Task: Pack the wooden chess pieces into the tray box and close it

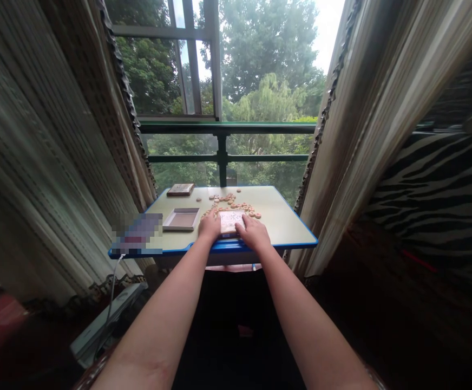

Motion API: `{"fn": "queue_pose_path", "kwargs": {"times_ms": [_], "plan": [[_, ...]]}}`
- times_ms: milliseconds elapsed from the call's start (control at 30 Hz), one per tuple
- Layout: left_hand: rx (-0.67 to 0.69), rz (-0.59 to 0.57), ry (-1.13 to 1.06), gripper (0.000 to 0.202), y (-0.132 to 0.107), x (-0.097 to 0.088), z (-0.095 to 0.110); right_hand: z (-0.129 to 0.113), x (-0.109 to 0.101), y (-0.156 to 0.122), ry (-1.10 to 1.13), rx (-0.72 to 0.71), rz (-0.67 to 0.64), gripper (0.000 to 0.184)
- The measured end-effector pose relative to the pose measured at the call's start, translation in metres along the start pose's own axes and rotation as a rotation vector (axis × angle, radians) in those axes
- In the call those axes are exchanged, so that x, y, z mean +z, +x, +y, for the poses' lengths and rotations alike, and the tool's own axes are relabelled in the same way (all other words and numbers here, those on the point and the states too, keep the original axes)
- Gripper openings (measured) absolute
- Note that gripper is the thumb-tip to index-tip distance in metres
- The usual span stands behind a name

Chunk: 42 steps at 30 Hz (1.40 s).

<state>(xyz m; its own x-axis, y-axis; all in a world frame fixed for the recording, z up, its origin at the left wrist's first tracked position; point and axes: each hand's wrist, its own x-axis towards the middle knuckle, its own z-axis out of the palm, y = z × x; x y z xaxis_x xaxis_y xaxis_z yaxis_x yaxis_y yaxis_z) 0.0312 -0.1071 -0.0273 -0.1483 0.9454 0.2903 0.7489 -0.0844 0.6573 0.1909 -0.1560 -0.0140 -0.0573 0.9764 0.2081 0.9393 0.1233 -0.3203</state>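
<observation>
A flat box (231, 223) with a pale printed top lies near the front edge of the table. My left hand (210, 225) grips its left side, and my right hand (254, 231) grips its right side with the thumb on the top edge. Just beyond the box, round wooden pieces (228, 199), which look like Chinese chess pieces, are scattered in a loose cluster. Some of them lie close to the fingers of both hands. An open shallow box (180, 219), bare inside, sits to the left of my left hand.
The small table (287, 222) has a blue rim. At its back left lies a brown flat case (180, 189). A blurred-out device (138, 233) with a cable (113, 281) is at the front left corner. Curtains (333, 108) hang on both sides, with a green railing (260, 129) behind.
</observation>
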Motion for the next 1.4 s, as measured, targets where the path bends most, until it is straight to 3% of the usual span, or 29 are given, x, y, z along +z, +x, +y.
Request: {"fn": "queue_pose_path", "kwargs": {"times_ms": [167, 667, 833, 1000, 1267, 1400], "plan": [[0.034, -0.049, 0.039, 0.04, -0.003, -0.002, 0.004, 0.0, 0.0, 0.002, 0.008, -0.002, -0.004, 0.058], [-0.049, -0.107, 0.127, 0.042, 0.001, -0.004, 0.008, 0.005, -0.003, 0.008, 0.07, 0.064, 0.032, 0.058], [-0.051, -0.114, 0.137, 0.043, 0.002, -0.004, 0.01, 0.007, -0.004, 0.021, 0.07, 0.074, 0.056, 0.046], [-0.045, -0.104, 0.172, 0.05, 0.002, 0.0, 0.009, 0.013, -0.003, 0.043, 0.11, 0.155, 0.05, 0.052], [-0.11, -0.103, -0.036, 0.041, 0.004, -0.001, 0.005, 0.033, 0.009, 0.055, 0.441, 0.111, 0.036, 0.05], [-0.079, -0.108, -0.057, 0.036, 0.001, -0.004, 0.004, 0.039, 0.012, 0.058, 0.598, 0.08, -0.021, 0.043]]}}
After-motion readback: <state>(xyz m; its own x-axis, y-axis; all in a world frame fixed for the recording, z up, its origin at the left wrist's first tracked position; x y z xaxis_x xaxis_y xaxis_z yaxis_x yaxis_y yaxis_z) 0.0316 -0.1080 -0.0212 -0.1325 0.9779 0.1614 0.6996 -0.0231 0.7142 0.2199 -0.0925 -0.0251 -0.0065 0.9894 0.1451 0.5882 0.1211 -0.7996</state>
